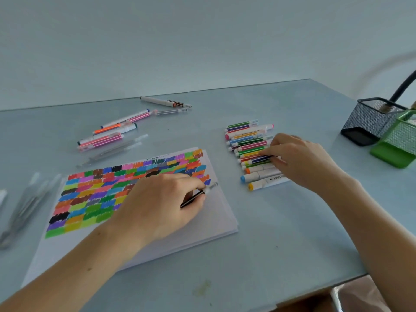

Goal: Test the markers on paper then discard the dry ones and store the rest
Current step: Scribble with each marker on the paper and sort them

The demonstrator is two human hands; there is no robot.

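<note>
A white paper pad (216,212) lies on the table, its upper left covered with coloured test swatches (117,188). My left hand (162,203) rests on the pad and grips a dark marker (195,195), its pale cap end pointing right over the sheet. To the right, a row of markers (249,149) lies side by side. My right hand (299,161) reaches into that row, its fingers pinching a blue-striped marker (261,159).
A loose group of markers (117,131) lies at the back left, with clear caps beside it. Blurred pale items (24,206) sit at the left edge. A black mesh holder (371,120) and a green mesh holder (398,143) stand far right.
</note>
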